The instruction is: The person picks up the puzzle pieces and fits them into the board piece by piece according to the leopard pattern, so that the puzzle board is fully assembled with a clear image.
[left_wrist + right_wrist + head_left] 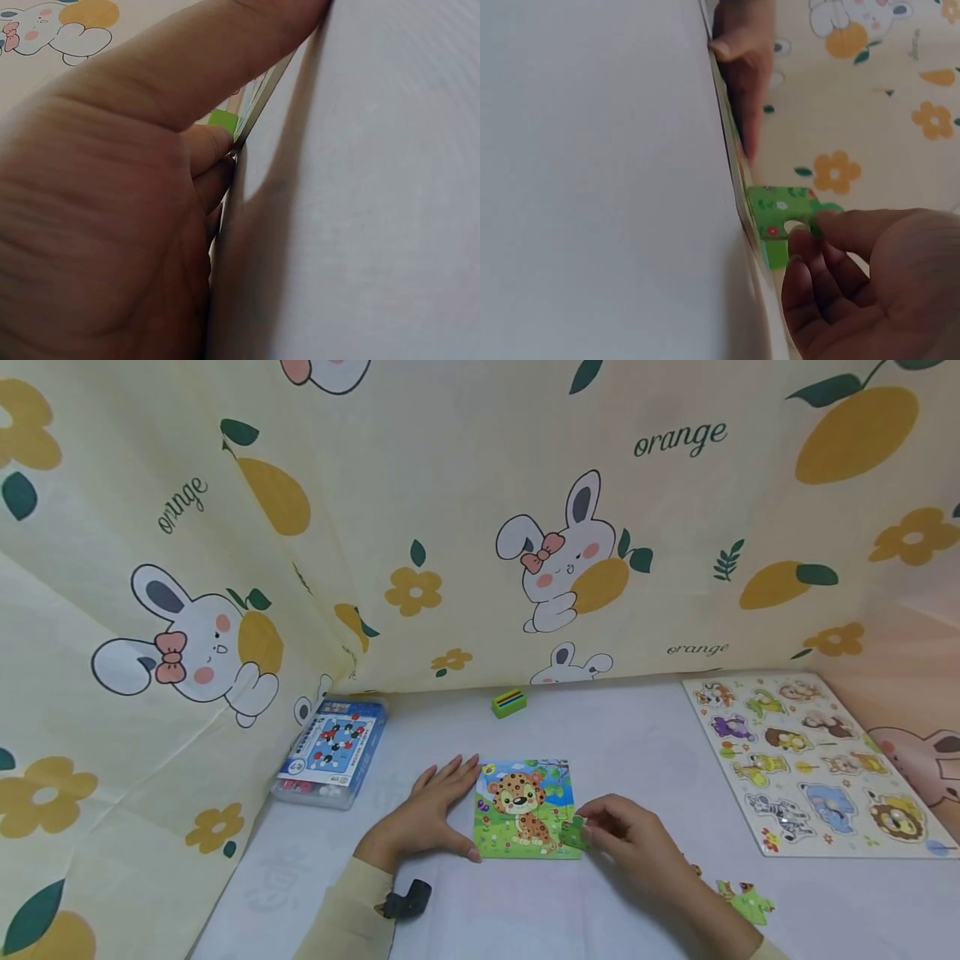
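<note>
A square puzzle board with a leopard picture lies flat on the white table. Along its left side rests my left hand, fingers extended and thumb spread, touching the edge near the lower left corner. My right hand pinches a green puzzle piece between thumb and fingers at the board's lower right. In the right wrist view this piece stands tilted up against the board, showing small printed flowers. Several loose puzzle pieces lie beside the right forearm, which partly hides them.
A clear-and-blue case with a molecule picture stands at the left. Behind the board sits a small green block with coloured stripes. A large animal puzzle board lies at the right. Printed cloth hangs along the table's back and sides.
</note>
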Tool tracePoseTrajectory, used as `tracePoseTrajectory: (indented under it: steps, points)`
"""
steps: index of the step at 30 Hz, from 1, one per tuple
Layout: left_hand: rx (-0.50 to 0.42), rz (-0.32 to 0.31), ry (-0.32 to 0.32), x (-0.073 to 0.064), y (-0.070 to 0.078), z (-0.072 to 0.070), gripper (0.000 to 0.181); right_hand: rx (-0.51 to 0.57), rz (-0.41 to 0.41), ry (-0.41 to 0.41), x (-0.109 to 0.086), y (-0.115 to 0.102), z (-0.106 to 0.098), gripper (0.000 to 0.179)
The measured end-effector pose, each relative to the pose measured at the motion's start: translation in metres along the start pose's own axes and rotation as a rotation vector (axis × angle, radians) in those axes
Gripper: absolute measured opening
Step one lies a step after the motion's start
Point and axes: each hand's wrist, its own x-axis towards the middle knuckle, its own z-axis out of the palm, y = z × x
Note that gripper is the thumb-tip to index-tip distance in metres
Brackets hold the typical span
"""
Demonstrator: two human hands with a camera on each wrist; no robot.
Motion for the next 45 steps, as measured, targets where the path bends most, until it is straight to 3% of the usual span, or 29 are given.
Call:
tracePoseTrajectory:
  steps: [7,14,21,32,36,40,45]
  points:
    - [0.003,0.003,0.001,0.001,-0.001,0.001,0.137,0.000,0.010,-0.053,0.018,-0.004,0.023,0.017]
    - [0.005,-0.008,-0.008,0.001,0.000,0.000,0.136,0.022,-0.055,-0.112,0.030,-0.010,0.047,0.016]
    - [0.008,0.005,-0.001,0.000,0.000,-0.001,0.134,0.018,-0.069,-0.160,0.038,-0.020,0.068,0.016]
    - [0.016,0.008,-0.005,0.000,-0.001,-0.001,0.133,-0.021,-0.098,-0.167,0.045,-0.028,0.088,0.018]
    - [0.020,0.010,-0.008,-0.001,-0.001,-0.001,0.133,-0.080,-0.095,-0.141,0.045,-0.028,0.091,0.021]
    - [0.020,0.016,-0.001,-0.002,0.001,-0.002,0.133,-0.211,-0.094,-0.108,0.044,-0.029,0.093,0.028]
    - [0.013,0.016,-0.001,-0.002,0.003,-0.002,0.133,-0.326,-0.071,-0.136,0.043,-0.031,0.096,0.029]
